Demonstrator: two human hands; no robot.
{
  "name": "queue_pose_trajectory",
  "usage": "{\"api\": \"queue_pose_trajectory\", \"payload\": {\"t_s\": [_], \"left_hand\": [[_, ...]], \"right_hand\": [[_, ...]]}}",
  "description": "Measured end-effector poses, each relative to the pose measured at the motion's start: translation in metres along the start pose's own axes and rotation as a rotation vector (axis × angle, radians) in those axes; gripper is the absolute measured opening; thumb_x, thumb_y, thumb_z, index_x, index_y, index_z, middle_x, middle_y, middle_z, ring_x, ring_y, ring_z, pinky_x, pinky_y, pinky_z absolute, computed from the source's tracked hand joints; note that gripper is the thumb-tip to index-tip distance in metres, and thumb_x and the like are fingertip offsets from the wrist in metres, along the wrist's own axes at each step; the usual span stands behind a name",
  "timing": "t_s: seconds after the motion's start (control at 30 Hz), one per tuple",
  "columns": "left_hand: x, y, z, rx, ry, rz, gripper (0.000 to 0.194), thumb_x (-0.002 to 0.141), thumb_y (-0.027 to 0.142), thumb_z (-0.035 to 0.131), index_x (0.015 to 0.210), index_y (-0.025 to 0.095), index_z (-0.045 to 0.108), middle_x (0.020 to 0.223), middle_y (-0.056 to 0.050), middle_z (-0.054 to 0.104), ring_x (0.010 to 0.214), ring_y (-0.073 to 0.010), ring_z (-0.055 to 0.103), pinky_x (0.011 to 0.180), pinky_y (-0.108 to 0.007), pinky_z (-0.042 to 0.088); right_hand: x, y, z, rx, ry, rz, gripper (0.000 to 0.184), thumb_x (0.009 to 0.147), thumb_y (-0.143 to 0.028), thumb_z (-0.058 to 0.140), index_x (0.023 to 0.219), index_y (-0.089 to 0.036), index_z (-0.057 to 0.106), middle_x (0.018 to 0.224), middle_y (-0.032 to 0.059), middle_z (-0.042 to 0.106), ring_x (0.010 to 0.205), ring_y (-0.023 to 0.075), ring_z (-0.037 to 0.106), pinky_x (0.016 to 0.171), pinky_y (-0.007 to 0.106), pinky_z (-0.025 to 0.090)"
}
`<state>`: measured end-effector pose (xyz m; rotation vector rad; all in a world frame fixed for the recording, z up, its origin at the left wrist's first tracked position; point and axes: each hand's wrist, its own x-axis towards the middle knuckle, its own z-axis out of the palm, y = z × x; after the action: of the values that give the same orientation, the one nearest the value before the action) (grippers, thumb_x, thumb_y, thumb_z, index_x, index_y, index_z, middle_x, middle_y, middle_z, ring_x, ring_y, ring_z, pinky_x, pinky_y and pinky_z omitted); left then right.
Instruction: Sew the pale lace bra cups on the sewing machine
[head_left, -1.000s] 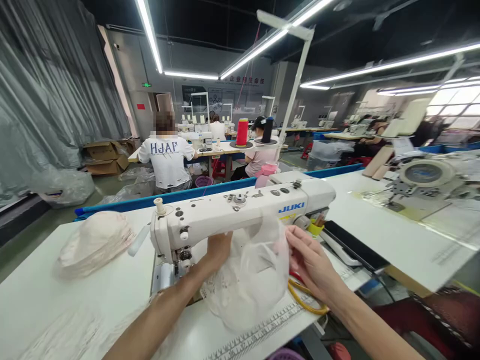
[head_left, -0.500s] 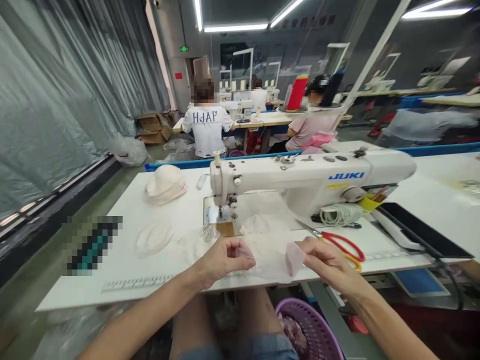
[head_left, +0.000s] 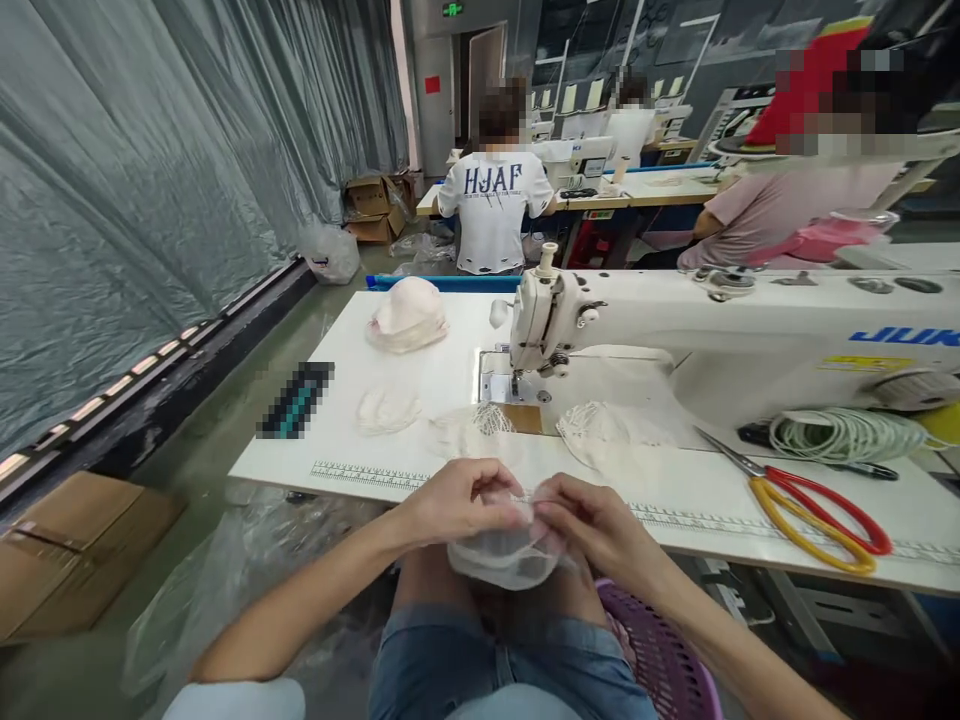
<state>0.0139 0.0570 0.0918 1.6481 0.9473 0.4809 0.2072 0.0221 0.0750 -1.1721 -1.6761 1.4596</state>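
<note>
My left hand (head_left: pixel 472 500) and my right hand (head_left: pixel 592 510) are close together at the table's front edge. Both pinch a piece of sheer white fabric (head_left: pixel 506 562), which droops in a loop over my lap. Just beyond the hands lie a lace-edged cream piece (head_left: pixel 480 428) and another cream lace piece (head_left: pixel 592 432). A thin cream piece (head_left: pixel 388 408) rests farther left, and behind it sits a stack of cream cups (head_left: pixel 409 315). The sewing machine (head_left: pixel 551 320) stands past these, its needle area above a metal plate. My fingertips partly hide the fabric.
Scissors with red and yellow handles (head_left: pixel 817 510) lie at the right, beside a coil of pale green cord (head_left: pixel 847 440). A printed ruler strip (head_left: pixel 367 474) runs along the front edge. A purple basket (head_left: pixel 675 650) stands below. Co-workers sit at machines ahead.
My hands have come together and moved down toward my lap, and the sheer fabric between them now hangs in a loop. The view has turned left and downward.
</note>
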Motion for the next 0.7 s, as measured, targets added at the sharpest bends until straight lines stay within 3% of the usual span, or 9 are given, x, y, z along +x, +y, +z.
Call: {"api": "queue_pose_trajectory", "payload": {"t_s": [0.1, 0.2, 0.3, 0.4, 0.47, 0.57, 0.7], "left_hand": [[-0.007, -0.013, 0.000, -0.041, -0.004, -0.073, 0.020, 0.071, 0.030, 0.066, 0.080, 0.012, 0.065, 0.062, 0.003, 0.053, 0.060, -0.0088, 0.044, 0.055, -0.018, 0.032], [-0.003, -0.015, 0.005, 0.043, 0.001, -0.049, 0.014, 0.073, 0.026, 0.061, 0.075, 0.013, 0.066, 0.059, 0.004, 0.051, 0.058, -0.0085, 0.042, 0.053, -0.018, 0.030], [0.005, -0.014, 0.010, 0.160, 0.042, -0.025, 0.014, 0.072, 0.027, 0.061, 0.072, 0.014, 0.066, 0.056, 0.004, 0.048, 0.056, -0.0083, 0.040, 0.052, -0.019, 0.027], [0.006, -0.017, 0.008, 0.080, 0.078, -0.109, 0.019, 0.074, 0.032, 0.060, 0.074, 0.013, 0.065, 0.056, 0.004, 0.047, 0.055, -0.0083, 0.040, 0.050, -0.018, 0.028], [0.004, -0.020, 0.005, 0.002, 0.073, -0.161, 0.021, 0.075, 0.033, 0.059, 0.076, 0.013, 0.064, 0.057, 0.003, 0.047, 0.054, -0.0082, 0.040, 0.049, -0.018, 0.029], [0.003, -0.024, 0.002, -0.045, 0.053, -0.169, 0.021, 0.075, 0.032, 0.058, 0.078, 0.012, 0.064, 0.061, 0.002, 0.049, 0.056, -0.0086, 0.040, 0.051, -0.018, 0.030], [0.001, -0.024, -0.004, -0.026, 0.019, -0.167, 0.020, 0.077, 0.030, 0.057, 0.084, 0.013, 0.065, 0.058, 0.003, 0.047, 0.055, -0.0086, 0.040, 0.051, -0.019, 0.030]], "right_hand": [[-0.005, 0.006, -0.005, 0.036, -0.052, 0.045, 0.031, 0.088, -0.047, 0.044, 0.081, -0.018, 0.049, 0.070, 0.0025, 0.064, 0.055, 0.0123, 0.058, 0.052, 0.023, 0.044], [-0.001, 0.009, -0.004, -0.156, -0.089, 0.004, 0.029, 0.085, -0.046, 0.052, 0.090, -0.018, 0.052, 0.066, 0.0001, 0.062, 0.058, 0.0128, 0.056, 0.051, 0.022, 0.040], [0.008, 0.011, 0.001, -0.263, 0.030, -0.019, 0.029, 0.089, -0.044, 0.044, 0.077, -0.018, 0.052, 0.055, -0.0018, 0.058, 0.052, 0.0120, 0.051, 0.051, 0.022, 0.038], [0.012, 0.013, -0.003, -0.258, 0.177, -0.003, 0.038, 0.091, -0.043, 0.038, 0.062, -0.019, 0.046, 0.047, -0.0024, 0.053, 0.046, 0.0114, 0.047, 0.048, 0.022, 0.037], [0.010, 0.015, -0.009, -0.247, 0.198, 0.011, 0.039, 0.090, -0.044, 0.039, 0.062, -0.019, 0.048, 0.051, -0.0012, 0.055, 0.049, 0.0122, 0.049, 0.048, 0.022, 0.037], [0.007, 0.017, -0.015, -0.236, 0.119, 0.022, 0.036, 0.090, -0.044, 0.041, 0.070, -0.018, 0.056, 0.064, 0.0017, 0.060, 0.058, 0.0139, 0.054, 0.051, 0.022, 0.039], [0.005, 0.016, -0.015, -0.231, 0.032, 0.025, 0.032, 0.090, -0.041, 0.043, 0.073, -0.018, 0.058, 0.063, 0.0010, 0.061, 0.060, 0.0137, 0.054, 0.056, 0.022, 0.039]]}}
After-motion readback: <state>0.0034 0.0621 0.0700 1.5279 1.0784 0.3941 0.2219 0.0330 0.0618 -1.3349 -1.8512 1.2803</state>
